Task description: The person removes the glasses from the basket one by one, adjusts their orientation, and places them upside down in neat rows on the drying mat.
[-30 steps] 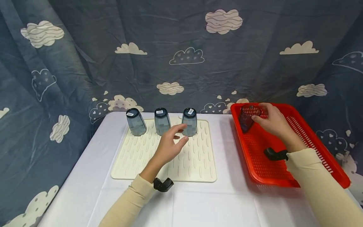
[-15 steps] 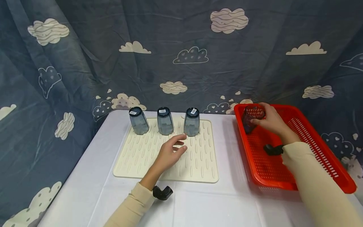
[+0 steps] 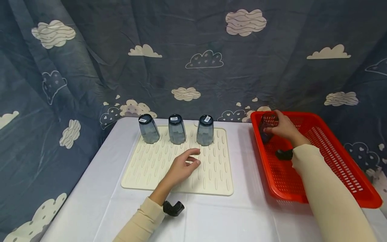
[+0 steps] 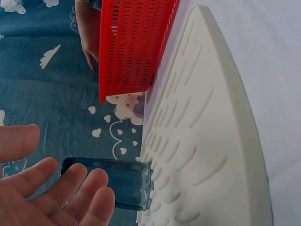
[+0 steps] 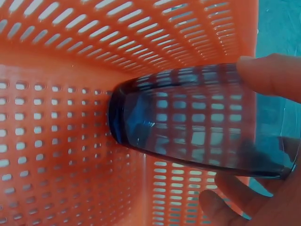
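Inside the red basket (image 3: pixel 269 168), at its far left corner, my right hand (image 3: pixel 285 128) grips a blue-tinted drinking glass (image 5: pixel 188 120). Thumb and fingers lie on opposite sides of the glass near its wide rim, and its thick base points down at the basket floor. My left hand (image 3: pixel 181 169) hovers over the cream ridged drying mat (image 3: pixel 145 171), fingers loosely bent and holding nothing. Along the mat's back edge stand three upside-down glasses: a left glass (image 3: pixel 149 131), a middle glass (image 3: pixel 177 131) and a right glass (image 3: pixel 205 132), nearest to that hand.
A white cloth covers the table (image 3: pixel 211 215). Behind it hangs a dark blue curtain (image 3: pixel 145 80) with cloud prints. The basket's raised slotted walls surround the right hand's work, and a strip of tablecloth separates basket and mat.
My left hand has drawn back toward the front of the mat, away from the right glass. The right hand stays at the glass in the basket, its forearm swinging slightly left.
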Demonstrator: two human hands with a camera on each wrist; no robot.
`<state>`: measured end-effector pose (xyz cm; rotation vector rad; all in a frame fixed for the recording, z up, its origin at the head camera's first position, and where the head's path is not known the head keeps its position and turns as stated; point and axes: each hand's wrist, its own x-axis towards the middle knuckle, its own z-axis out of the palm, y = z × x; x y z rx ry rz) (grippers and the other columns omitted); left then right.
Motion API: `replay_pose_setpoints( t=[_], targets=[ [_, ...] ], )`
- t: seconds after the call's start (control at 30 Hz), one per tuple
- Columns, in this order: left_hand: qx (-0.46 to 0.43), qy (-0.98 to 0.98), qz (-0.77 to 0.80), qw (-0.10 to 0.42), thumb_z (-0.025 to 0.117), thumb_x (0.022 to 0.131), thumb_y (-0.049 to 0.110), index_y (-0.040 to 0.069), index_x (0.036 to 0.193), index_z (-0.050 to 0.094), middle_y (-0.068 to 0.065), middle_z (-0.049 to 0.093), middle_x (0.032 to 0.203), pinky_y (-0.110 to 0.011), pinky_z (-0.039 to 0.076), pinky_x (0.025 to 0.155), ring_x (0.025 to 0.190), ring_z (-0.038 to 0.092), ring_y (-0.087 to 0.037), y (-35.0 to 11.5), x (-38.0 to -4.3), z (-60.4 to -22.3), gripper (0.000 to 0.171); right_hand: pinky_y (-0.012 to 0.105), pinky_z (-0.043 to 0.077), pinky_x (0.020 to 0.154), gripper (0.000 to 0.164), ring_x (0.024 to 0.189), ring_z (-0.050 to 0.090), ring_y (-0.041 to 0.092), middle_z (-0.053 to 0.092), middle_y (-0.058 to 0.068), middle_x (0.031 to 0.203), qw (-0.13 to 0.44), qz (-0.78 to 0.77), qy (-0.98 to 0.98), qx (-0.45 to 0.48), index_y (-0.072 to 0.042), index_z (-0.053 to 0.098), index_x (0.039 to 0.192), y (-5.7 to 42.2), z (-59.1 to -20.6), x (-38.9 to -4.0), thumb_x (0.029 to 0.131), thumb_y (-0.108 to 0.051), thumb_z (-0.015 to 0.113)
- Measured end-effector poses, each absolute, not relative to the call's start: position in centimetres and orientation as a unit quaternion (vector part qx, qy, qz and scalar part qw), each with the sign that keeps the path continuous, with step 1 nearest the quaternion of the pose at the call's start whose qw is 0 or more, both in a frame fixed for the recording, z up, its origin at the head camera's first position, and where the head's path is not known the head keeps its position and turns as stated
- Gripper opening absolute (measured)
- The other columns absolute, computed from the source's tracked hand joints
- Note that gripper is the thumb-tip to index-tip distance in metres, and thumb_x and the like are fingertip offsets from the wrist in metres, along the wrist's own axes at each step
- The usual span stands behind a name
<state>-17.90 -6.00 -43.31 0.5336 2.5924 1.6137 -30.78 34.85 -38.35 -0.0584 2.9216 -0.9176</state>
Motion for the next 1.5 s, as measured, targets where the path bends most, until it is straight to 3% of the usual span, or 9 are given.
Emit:
replay_pose_setpoints(
  t=[0.37, 0.7, 1.2, 1.5],
  targets=[
    [0.181, 0.835, 0.517, 0.051, 0.06, 0.098, 0.017, 0.012, 0.14, 0.053, -0.012, 0.062, 0.137, -0.034, 0.055, 0.091, 0.112, 0.066, -0.025, -6.2, -17.6, -43.6, 0.043, 0.071, 0.033, 0.109, 0.103, 0.127, 0.036, 0.055, 0.031, 0.039, 0.143, 0.055, -0.314, 0.947, 0.045, 0.011, 0.007, 0.15, 34.5, -38.5, -30.4, 0.083, -0.024, 0.077],
    [0.172, 0.836, 0.517, 0.065, 0.06, 0.098, 0.018, 0.013, 0.14, 0.053, -0.01, 0.062, 0.137, -0.039, 0.055, 0.092, 0.111, 0.066, -0.026, -6.3, -17.4, -43.7, 0.043, 0.071, 0.037, 0.105, 0.108, 0.129, 0.039, 0.056, 0.032, 0.039, 0.147, 0.047, -0.331, 0.942, 0.04, 0.003, 0.003, 0.155, 34.5, -38.5, -29.8, 0.084, -0.029, 0.077],
    [0.16, 0.836, 0.517, 0.087, 0.059, 0.098, 0.021, 0.012, 0.14, 0.053, -0.011, 0.062, 0.137, -0.04, 0.056, 0.087, 0.111, 0.067, -0.029, -6.8, -17.8, -44.2, 0.043, 0.071, 0.042, 0.099, 0.106, 0.123, 0.044, 0.055, 0.041, 0.036, 0.143, 0.005, -0.294, 0.955, 0.047, 0.002, 0.017, 0.155, 34.9, -38.4, -28.9, 0.08, -0.036, 0.081],
    [0.16, 0.836, 0.518, 0.084, 0.059, 0.099, 0.02, 0.007, 0.14, 0.053, -0.012, 0.063, 0.135, -0.04, 0.056, 0.089, 0.109, 0.067, -0.029, -7.2, -18.1, -44.4, 0.043, 0.071, 0.039, 0.099, 0.106, 0.122, 0.044, 0.054, 0.042, 0.038, 0.142, -0.049, -0.299, 0.952, 0.046, 0.001, 0.018, 0.156, 36.7, -34.8, -26.6, 0.082, -0.046, 0.078]
  ],
)
